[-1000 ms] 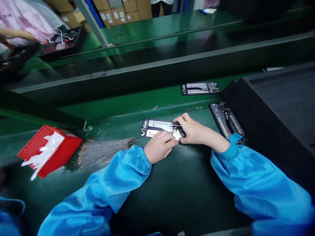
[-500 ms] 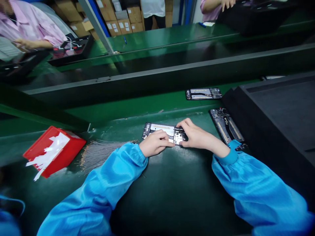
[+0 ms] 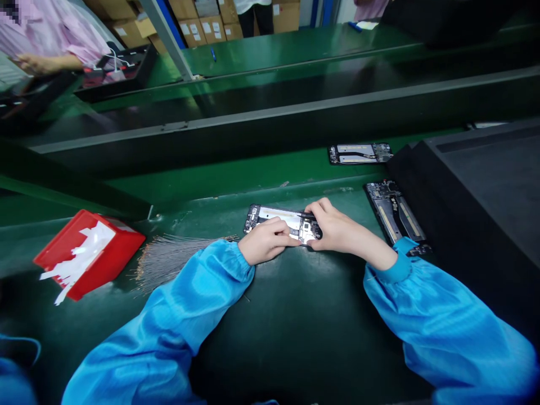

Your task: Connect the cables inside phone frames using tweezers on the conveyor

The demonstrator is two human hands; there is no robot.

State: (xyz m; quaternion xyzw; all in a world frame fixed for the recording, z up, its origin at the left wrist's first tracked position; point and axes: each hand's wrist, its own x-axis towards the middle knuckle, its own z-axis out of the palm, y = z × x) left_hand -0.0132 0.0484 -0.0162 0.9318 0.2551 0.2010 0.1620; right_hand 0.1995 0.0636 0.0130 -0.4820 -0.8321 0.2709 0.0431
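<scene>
An opened phone point(image 3: 276, 215), its circuit board and metal frame bare, lies on the green bench under both hands. My right hand point(image 3: 333, 228) grips its right end, thumb on the near edge and fingers on the far edge. Over the phone's near side rests my left hand point(image 3: 268, 241), its fingers curled and closed, the tips touching the near edge by the board. Whatever is between those fingertips is too small to make out. Beside my left sleeve lies a fanned bundle of thin grey wires point(image 3: 169, 259) with copper-coloured ends.
A red bin point(image 3: 105, 264) with torn white labels stands at the left. Another opened phone point(image 3: 394, 214) leans near a large black tray point(image 3: 476, 214) on the right; one more opened phone point(image 3: 358, 153) lies farther back. A person in pink point(image 3: 54, 39) sits across the bench.
My view has tilted and shifted slightly. Both hands stay on the phone in nearly the same pose. The co-worker's hand at the back right has left view.
</scene>
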